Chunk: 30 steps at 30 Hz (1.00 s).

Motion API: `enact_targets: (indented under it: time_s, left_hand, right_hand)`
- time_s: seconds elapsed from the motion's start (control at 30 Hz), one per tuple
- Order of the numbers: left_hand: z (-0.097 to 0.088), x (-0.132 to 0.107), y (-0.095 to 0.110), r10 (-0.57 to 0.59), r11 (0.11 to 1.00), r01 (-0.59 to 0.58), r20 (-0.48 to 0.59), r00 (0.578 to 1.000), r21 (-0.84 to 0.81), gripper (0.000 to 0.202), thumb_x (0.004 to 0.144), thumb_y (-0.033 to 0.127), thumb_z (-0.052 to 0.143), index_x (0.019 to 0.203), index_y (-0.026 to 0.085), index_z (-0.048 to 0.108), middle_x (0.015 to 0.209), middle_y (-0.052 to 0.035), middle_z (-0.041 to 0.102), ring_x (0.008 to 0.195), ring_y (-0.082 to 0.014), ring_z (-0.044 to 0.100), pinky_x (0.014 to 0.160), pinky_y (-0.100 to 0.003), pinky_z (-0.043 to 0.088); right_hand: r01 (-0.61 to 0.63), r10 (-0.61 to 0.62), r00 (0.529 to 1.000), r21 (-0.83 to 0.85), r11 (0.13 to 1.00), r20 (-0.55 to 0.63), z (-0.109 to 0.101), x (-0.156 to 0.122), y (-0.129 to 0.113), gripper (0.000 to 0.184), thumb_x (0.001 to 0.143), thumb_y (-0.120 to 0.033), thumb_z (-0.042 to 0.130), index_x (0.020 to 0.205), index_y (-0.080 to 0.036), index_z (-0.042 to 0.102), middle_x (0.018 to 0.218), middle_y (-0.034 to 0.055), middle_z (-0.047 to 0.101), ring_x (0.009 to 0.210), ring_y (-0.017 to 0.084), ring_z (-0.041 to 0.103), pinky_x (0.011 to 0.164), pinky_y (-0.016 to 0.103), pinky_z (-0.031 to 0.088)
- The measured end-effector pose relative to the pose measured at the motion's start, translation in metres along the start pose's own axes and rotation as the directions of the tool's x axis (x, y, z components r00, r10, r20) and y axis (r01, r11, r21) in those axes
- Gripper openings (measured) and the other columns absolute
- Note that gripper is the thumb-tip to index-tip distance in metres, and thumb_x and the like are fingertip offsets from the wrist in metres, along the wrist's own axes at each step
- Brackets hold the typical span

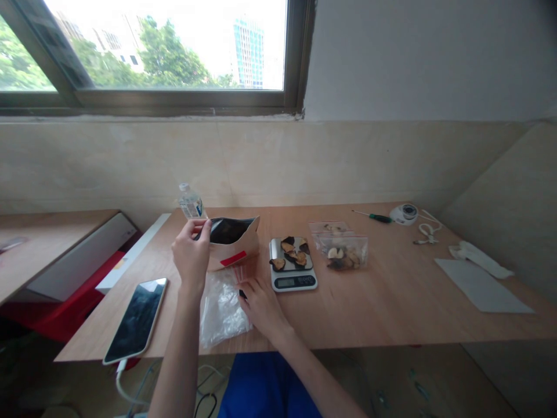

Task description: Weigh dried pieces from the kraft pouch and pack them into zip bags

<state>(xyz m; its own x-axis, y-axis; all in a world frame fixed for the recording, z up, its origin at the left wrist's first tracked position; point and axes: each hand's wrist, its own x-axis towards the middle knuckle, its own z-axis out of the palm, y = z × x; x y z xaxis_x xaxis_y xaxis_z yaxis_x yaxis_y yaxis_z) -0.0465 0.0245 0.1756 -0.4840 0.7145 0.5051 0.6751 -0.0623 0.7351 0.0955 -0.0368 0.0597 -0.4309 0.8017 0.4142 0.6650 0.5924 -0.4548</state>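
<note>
My left hand (pixel 192 247) pinches the left rim of a brown paper pouch (pixel 228 252) that stands with its dark mouth open. My right hand (pixel 261 306) is low in front of the pouch, over the clear plastic bags (pixel 221 313), its fingers curled on a small dark piece (pixel 242 295); whether this is a dried slice I cannot tell. Right of the pouch, a kitchen scale (pixel 294 283) carries several dried slices (pixel 299 258) with dark edges. Farther right lie a zip bag (pixel 347 253) with more slices and another zip bag (pixel 333 227) behind it.
A plastic bottle (pixel 191 203) stands behind the pouch. At the left lies a phone (pixel 137 319) with a charging cable (pixel 122 377). On the right are a green screwdriver (pixel 379 218), a white dome camera (pixel 404 214), a white cable (pixel 427 234) and a white sheet (pixel 483 285).
</note>
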Motion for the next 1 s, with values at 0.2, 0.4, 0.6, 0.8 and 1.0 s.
enact_targets:
  time_s: [0.2,0.4,0.6,0.8,1.0]
  left_hand:
    - [-0.002,-0.001,0.002,-0.008,1.0,0.008,0.003,1.0,0.009,0.026,0.079,0.045,0.052,0.083,0.023,0.066,0.075,-0.0017,0.068,0.076,-0.0193,0.063,0.069,-0.027,0.043]
    - [0.005,0.004,0.0,-0.011,1.0,0.011,-0.019,1.0,-0.014,0.026,0.079,0.044,0.053,0.083,0.022,0.066,0.075,-0.0014,0.068,0.075,-0.0186,0.063,0.068,-0.026,0.044]
    - [0.018,0.016,-0.001,0.11,0.987,-0.138,-0.265,0.958,-0.087,0.031,0.088,0.041,0.043,0.094,0.017,0.06,0.094,-0.0076,0.064,0.081,-0.0182,0.061,0.075,-0.03,0.047]
    - [0.02,-0.005,-0.006,0.297,0.954,-0.286,-0.447,0.844,0.095,0.029,0.089,0.035,0.044,0.11,0.018,0.054,0.121,-0.0127,0.049,0.119,-0.0239,0.042,0.104,-0.045,0.027]
    - [0.028,-0.054,-0.035,0.237,0.971,-0.233,-0.338,0.911,0.053,0.034,0.084,0.033,0.053,0.114,0.019,0.047,0.126,-0.0149,0.037,0.125,-0.0269,0.033,0.104,-0.047,0.026]
  right_hand:
    - [-0.001,0.061,0.968,0.238,0.971,-0.243,-0.036,0.001,0.021,0.021,0.088,-0.026,0.051,0.107,-0.022,0.061,0.104,0.007,0.064,0.1,0.02,0.057,0.088,0.035,0.046]
    - [-0.193,0.326,0.809,0.303,0.933,-0.489,-0.075,-0.008,0.068,0.026,0.087,-0.034,0.05,0.107,-0.019,0.059,0.102,0.0095,0.063,0.091,0.019,0.059,0.081,0.034,0.048]
    - [-0.337,0.38,0.743,0.183,0.923,-0.551,-0.082,-0.07,0.111,0.025,0.086,-0.037,0.049,0.097,-0.018,0.062,0.097,0.0107,0.063,0.087,0.021,0.058,0.076,0.035,0.048]
    - [-0.471,0.37,0.782,-0.088,0.878,-0.501,-0.08,-0.127,0.144,0.025,0.087,-0.037,0.047,0.093,-0.019,0.064,0.094,0.0105,0.065,0.089,0.025,0.055,0.081,0.04,0.044]
    - [-0.486,0.336,0.81,-0.23,0.843,-0.481,-0.079,-0.14,0.166,0.034,0.09,-0.038,0.037,0.092,-0.019,0.065,0.095,0.013,0.065,0.089,0.026,0.054,0.08,0.042,0.042]
